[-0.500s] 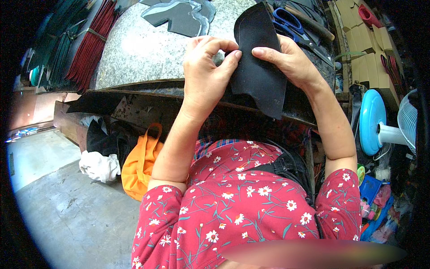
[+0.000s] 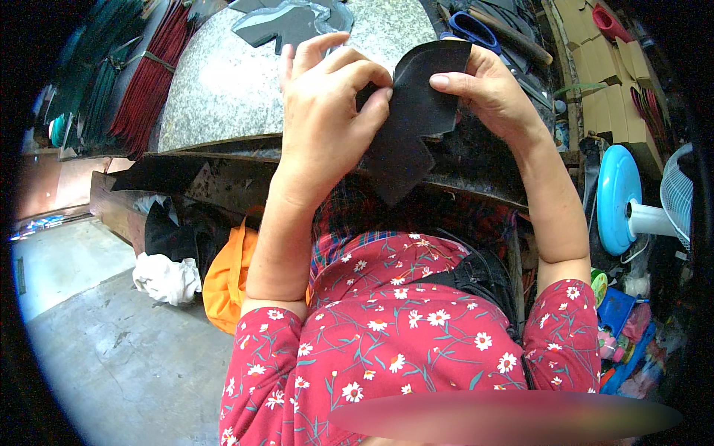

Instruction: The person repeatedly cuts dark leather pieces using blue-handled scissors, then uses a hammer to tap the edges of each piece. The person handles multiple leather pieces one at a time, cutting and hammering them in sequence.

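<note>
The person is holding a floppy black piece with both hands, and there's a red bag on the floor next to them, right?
Not quite. The head view shows both the left hand and the right hand holding the floppy black piece, but the bag on the floor is orange, not red.
</note>
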